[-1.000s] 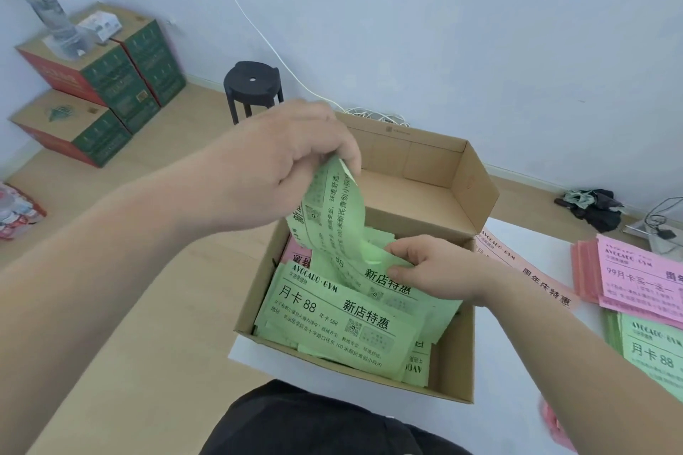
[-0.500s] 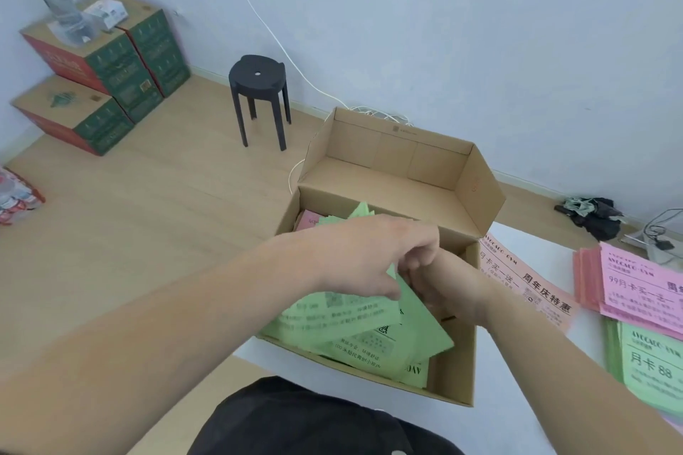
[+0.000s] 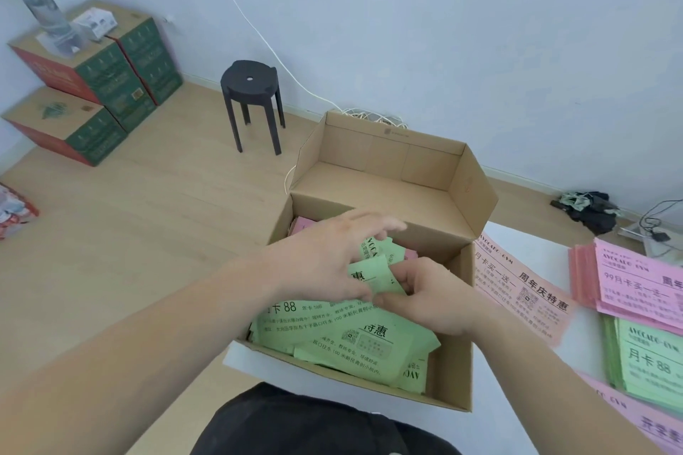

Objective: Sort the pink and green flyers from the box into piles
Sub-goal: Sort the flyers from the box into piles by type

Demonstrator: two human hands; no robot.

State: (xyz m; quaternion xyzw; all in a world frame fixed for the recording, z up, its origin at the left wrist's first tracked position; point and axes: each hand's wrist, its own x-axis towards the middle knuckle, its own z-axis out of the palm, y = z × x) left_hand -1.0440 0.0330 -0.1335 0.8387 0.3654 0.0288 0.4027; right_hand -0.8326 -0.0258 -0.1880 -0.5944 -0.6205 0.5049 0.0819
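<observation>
- While reaching into the box [image 3: 454, 343], pinches a crumpled green flyer [image 3: 373, 277], left hand [image 3: 325, 262] and right hand [image 3: 432, 295] both clamped.
- Lies between the hands, long axis untellable.
- Finds green pile [image 3: 646, 362] well right of the nearer right hand.

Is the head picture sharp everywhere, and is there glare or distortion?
Head view: soft even light, no glare, faint shadows; the left hand is slightly motion-blurred, while print on the green flyers reads clearly; the wide lens tilts the cartons at the left and smears the pink pile at the right edge.
</observation>
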